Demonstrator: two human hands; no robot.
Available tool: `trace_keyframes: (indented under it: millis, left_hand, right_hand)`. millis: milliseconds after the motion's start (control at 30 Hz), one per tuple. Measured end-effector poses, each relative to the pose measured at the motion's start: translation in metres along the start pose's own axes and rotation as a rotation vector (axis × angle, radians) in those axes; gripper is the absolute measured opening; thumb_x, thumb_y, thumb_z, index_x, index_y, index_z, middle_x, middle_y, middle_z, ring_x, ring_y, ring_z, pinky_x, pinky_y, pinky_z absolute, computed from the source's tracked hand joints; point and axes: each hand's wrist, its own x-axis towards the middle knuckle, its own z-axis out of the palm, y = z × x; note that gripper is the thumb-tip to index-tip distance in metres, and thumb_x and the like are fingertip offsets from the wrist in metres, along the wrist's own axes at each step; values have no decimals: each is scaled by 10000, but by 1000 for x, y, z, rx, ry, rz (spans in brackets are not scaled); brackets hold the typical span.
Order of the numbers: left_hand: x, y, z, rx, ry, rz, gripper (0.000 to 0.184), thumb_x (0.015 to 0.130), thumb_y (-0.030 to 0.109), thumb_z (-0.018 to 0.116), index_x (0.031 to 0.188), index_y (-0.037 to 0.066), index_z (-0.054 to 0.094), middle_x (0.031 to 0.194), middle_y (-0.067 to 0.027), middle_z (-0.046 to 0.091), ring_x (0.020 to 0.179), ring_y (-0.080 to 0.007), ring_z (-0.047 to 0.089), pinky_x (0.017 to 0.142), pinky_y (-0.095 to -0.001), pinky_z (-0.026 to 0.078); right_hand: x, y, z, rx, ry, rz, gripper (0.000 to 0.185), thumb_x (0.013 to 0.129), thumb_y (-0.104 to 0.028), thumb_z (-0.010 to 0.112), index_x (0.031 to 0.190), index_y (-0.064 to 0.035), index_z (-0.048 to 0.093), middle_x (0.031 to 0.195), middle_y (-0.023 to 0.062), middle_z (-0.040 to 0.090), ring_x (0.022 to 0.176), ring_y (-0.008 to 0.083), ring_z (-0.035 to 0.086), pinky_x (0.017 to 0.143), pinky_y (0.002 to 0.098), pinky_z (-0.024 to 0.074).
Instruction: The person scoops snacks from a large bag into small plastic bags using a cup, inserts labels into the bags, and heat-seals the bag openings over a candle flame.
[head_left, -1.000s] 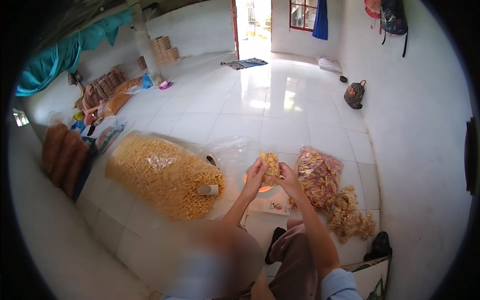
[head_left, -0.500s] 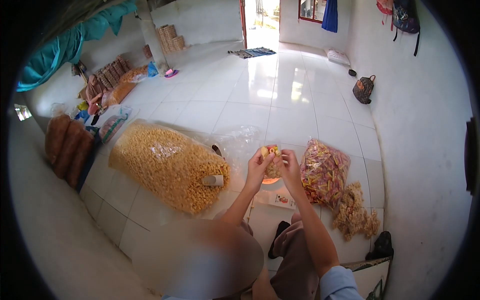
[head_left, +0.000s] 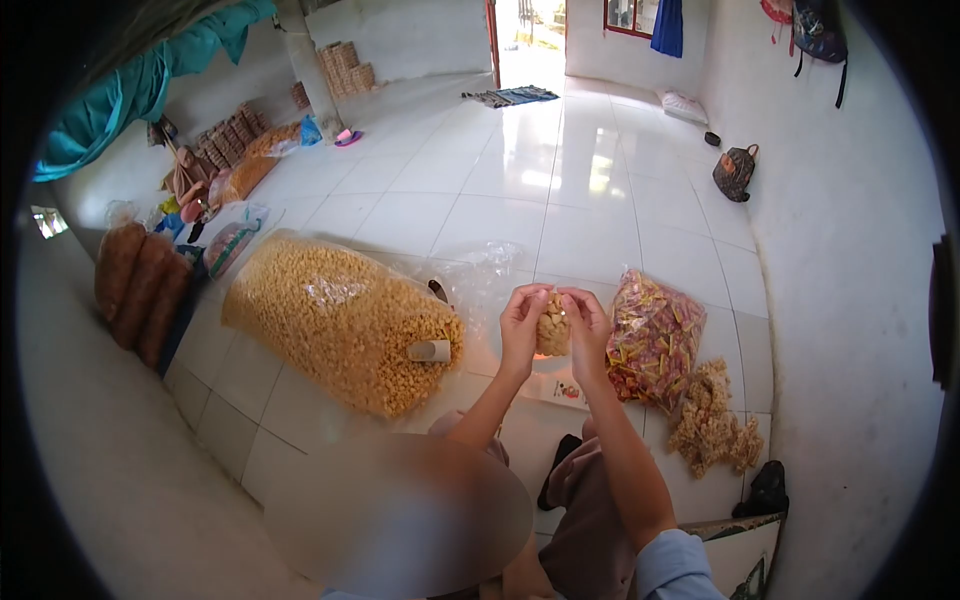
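Note:
My left hand (head_left: pixel 522 328) and my right hand (head_left: pixel 588 328) pinch the top edge of a small clear plastic bag (head_left: pixel 553 328) between their fingertips. Pale yellow snack pieces fill the bag, which hangs upright between the hands. Below it is a white weighing scale (head_left: pixel 562 391) with a printed picture on its front and an orange-tinted pan, partly hidden by my hands. On the left lies a large clear sack of yellow snacks (head_left: pixel 320 320), a white scoop (head_left: pixel 430 350) at its mouth. To the right, a bag of pink and yellow sachets (head_left: pixel 655 335) stands close to my right hand.
A heap of small brownish packs (head_left: pixel 712 430) lies on the tiles at right, near a black bag (head_left: pixel 765 490). Tall brown sacks (head_left: pixel 135 290) stand at far left. A person (head_left: pixel 190 180) sits by stacked packs. A backpack (head_left: pixel 735 173) leans against the right wall.
My fingers have shifted from around the bag's opening, where something yellow and pink showed, to pinching its top edge. The bag's snack-filled body is now more visible between my hands.

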Motion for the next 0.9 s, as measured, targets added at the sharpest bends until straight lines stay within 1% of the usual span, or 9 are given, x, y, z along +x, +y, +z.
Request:
trace_keyframes:
  millis: [67,300,400,467,567,667,800,867,900]
  left_hand:
    - [0,-2,-1,6,84,-5,142,868,146,529,924,19,562,881,-31,585,785,-61,517,702,-203,428]
    - [0,1,5,-20,62,-43,152,851,142,555,898,1,587,856,-37,601,768,-54,529,667,-196,438]
    - [-1,6,12,-58,66,-114,144,832,137,581,882,3,597,785,-23,597,720,-42,529,625,-182,435]
    - [2,-4,3,40,-24,-127,132,811,131,609,875,16,602,722,-6,584,651,-33,519,575,-175,426]
    - [3,-8,2,-29,35,-147,129,799,137,625,861,25,604,691,7,573,602,-27,504,542,-171,416]
    - [3,-9,-5,-12,65,-183,130,795,146,633,845,29,602,685,7,570,588,-27,494,536,-169,408]
    - [2,-3,-4,6,47,-207,122,807,146,618,848,32,602,708,-10,589,608,-34,514,546,-177,421]
    - [-2,6,2,-140,63,-315,121,820,141,600,851,24,597,740,-33,611,631,-47,540,553,-185,438]
    - [-2,3,0,-140,65,-314,121,820,141,600,851,24,597,740,-33,611,631,-47,540,553,-185,438]
  right_hand:
    - [-2,-1,3,11,15,-14,148,838,-112,563,936,0,563,835,22,567,776,72,514,698,199,411]
    - [5,3,-7,34,27,-28,86,807,-67,596,846,-8,547,806,22,556,740,64,506,670,193,412]
    - [6,5,-11,48,35,-16,74,812,-69,588,846,-14,551,792,16,556,741,61,506,676,198,409]
    - [5,3,-11,47,24,4,67,822,-77,575,851,-19,557,781,8,557,749,61,507,688,202,406]
    - [6,-5,-11,11,69,31,63,824,-81,575,834,-24,551,785,6,558,751,58,506,686,199,403]
    - [6,-5,-13,75,31,49,64,831,-91,568,827,-31,545,778,2,555,741,57,501,682,198,397]
    - [7,2,-22,-85,32,24,115,830,-120,579,854,-13,545,763,11,555,710,60,503,655,192,403]
    - [7,5,-22,-111,68,18,115,831,-120,579,855,-13,544,761,10,554,714,62,507,659,194,406]
    - [7,5,-21,-63,73,20,119,829,-122,581,859,-13,545,757,9,552,716,64,510,663,194,409]
